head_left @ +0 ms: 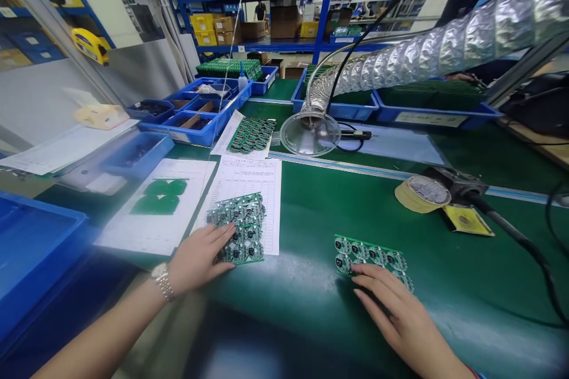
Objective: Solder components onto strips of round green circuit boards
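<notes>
- Two bare hands show in the head view: the left hand (pixel 200 257) lies with fingers loosely spread over the left circuit boards (pixel 249 213), resting on them, not gripping.
- The right hand (pixel 395 308) is half open, thumb apart from fingers, fingertips at the right circuit board (pixel 377 254); whether it grips cannot be told.
- The left boards lie partly over a printed form (pixel 272 201); the right board lies well apart on the green mat (pixel 306 201).
- Both groups already carry components. Farther back, more populated boards (pixel 251 135) sit on paper.
- Handling seems under way, one board being separate; which boards are finished or left cannot be told.
</notes>
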A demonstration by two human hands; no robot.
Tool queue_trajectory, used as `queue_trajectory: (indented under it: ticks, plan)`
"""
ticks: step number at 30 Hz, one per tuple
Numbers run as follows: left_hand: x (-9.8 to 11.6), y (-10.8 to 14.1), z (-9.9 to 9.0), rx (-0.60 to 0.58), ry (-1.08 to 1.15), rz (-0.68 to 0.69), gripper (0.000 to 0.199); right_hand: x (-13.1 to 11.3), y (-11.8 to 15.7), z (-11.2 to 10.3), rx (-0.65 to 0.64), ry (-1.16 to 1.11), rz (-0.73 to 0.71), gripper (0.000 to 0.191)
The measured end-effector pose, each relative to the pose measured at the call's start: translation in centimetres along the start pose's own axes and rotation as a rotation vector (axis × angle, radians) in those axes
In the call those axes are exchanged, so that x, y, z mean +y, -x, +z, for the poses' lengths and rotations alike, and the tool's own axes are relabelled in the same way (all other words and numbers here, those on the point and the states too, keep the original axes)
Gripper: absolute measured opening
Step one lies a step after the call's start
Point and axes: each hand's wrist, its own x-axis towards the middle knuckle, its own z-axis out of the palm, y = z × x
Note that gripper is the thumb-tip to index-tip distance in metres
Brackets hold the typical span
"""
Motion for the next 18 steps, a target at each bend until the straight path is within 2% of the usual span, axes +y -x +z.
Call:
queue_trajectory:
  ticks: [4,8,11,16,18]
  plan:
    - [-0.9,-1.5,0.1,0.022,-0.03,-0.047,0.059,0.3,0.9,0.0,0.007,0.008,0.028,0.015]
    - [-2.0,-3.1,0.0,-0.033,-0.044,-0.115,0.064,0.7,1.7,0.0,0.006,0.025,0.052,0.017]
    - [-2.2,-3.2,-0.1,-0.049,-0.047,-0.108,0.067,1.8,2.1,-0.4,0.012,0.059,0.106,0.019]
    - [-1.8,-2.5,0.4,0.047,-0.084,-0.051,0.071,5.0,2.8,-1.3,-0.07,0.183,0.193,0.039]
    - [-1.1,-2.2,0.6,0.112,-0.084,-0.009,0.066,5.6,3.0,-1.4,-0.114,0.193,0.223,0.045]
